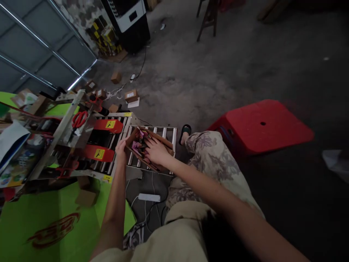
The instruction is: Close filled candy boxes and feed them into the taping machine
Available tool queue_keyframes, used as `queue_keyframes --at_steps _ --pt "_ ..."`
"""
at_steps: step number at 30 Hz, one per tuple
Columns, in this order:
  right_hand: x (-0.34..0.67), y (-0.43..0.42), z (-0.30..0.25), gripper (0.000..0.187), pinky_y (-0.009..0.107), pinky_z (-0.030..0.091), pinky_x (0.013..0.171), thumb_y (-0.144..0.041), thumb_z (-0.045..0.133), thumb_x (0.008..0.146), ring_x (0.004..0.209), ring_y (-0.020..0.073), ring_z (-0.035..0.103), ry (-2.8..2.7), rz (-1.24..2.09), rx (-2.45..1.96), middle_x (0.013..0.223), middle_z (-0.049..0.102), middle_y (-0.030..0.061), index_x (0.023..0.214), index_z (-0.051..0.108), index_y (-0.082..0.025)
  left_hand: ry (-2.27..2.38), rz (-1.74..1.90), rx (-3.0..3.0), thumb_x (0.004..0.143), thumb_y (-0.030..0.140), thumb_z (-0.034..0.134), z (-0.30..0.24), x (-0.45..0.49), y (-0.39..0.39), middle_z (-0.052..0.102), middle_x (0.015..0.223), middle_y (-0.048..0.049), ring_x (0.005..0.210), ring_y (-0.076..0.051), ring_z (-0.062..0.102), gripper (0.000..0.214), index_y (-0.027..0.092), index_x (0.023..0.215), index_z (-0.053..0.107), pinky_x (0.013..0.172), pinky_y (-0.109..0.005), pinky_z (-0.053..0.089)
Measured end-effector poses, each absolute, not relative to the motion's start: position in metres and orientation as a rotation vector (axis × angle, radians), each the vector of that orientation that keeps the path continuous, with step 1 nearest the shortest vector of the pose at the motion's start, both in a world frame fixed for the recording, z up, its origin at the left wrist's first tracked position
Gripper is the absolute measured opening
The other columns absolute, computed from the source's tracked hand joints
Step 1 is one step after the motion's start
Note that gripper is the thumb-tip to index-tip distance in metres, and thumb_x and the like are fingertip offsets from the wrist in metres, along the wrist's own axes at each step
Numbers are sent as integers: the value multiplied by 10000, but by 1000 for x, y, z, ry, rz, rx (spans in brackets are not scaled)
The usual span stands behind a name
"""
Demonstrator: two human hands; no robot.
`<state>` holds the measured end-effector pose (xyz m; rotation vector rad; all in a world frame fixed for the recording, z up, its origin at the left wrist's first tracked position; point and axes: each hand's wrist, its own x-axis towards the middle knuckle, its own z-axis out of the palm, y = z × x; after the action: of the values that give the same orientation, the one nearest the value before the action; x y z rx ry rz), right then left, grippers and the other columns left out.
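Note:
An open cardboard box point(167, 142) lies tilted on the metal roller conveyor point(174, 135). Inside it are pink and purple printed packets point(137, 146), partly covered by my hand. My left hand point(121, 148) grips the box's left end, thumb and fingers at the cardboard edge. Reaching into the box, my right hand point(156, 150) lies flat on the packets with its fingers stretched out. What is under its palm is hidden.
A box-taping machine point(92, 138) with red scissors point(79, 119) on top adjoins the rollers at left. Below it are a green carton point(49, 218) and a white power strip point(149, 197) with cables. A red stool point(267, 125) stands at right, small boxes point(131, 95) ahead.

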<state>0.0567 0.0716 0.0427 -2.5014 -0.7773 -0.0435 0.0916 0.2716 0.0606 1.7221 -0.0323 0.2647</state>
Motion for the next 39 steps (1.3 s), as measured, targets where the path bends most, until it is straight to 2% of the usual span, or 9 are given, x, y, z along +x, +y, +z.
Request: queue_keyframes --at_steps 3,8,14,19,23,27,33,35,39 --pt "56 71 44 349 507 229 1235 -376 678 897 1416 339 393 -798 -17 -2445 1410 538 207 1072 748 -82 -299 73 1964 863 410 603 74 95 278 738 1027 -83 1034 -232 658 287 196 864 794 973 -372 501" --pt "56 57 51 432 480 401 1122 -263 720 815 1266 291 516 -818 -95 -2306 1292 609 140 1228 665 -149 -537 48 2324 945 391 488 88 104 274 744 918 -69 948 -215 663 369 204 818 780 898 -355 504" --pt "36 45 53 322 399 459 1075 -51 419 878 1173 197 562 -606 -511 -1790 1176 641 103 1080 640 -169 -536 150 2758 963 313 444 84 114 247 675 787 -108 845 -250 646 379 177 706 686 831 -370 476" --pt "13 26 64 266 435 459 1045 -133 454 937 1172 236 540 -482 -681 -1893 1219 617 121 1128 635 -174 -381 369 3026 975 357 465 74 108 220 660 956 -192 987 -336 612 317 134 908 680 852 -435 456" --pt "11 16 69 419 494 411 1104 -162 534 893 1260 288 479 -342 -647 -2000 1348 541 159 1310 559 -140 -658 511 2841 999 308 420 70 99 222 672 1139 -155 1106 -283 587 293 166 1096 659 974 -422 446" --pt "15 14 60 531 447 436 1106 -208 550 906 1263 284 495 -295 -439 -1981 1357 496 196 1417 467 -91 -1019 229 2594 984 321 446 71 106 225 711 1095 -107 1077 -248 608 292 215 1071 704 997 -412 454" --pt "18 5 60 563 446 484 1033 -251 543 933 1193 288 547 -293 -325 -2002 1305 525 174 1468 415 -128 -1244 -203 2608 887 316 582 73 127 213 743 979 -89 1020 -287 617 173 257 871 744 1013 -485 395" --pt "15 6 63 558 435 490 1021 -269 561 933 1178 286 553 -304 -331 -2012 1285 545 173 1454 433 -114 -1155 -132 2591 887 342 590 71 124 215 722 990 -100 1004 -282 615 168 236 930 713 997 -470 413" --pt "-3 18 54 612 455 456 1065 -328 629 903 1231 299 528 -411 -382 -2078 1339 557 181 1438 467 -80 -769 460 2490 934 382 501 65 109 230 607 1129 -165 1122 -283 545 261 169 1057 591 1044 -469 408"
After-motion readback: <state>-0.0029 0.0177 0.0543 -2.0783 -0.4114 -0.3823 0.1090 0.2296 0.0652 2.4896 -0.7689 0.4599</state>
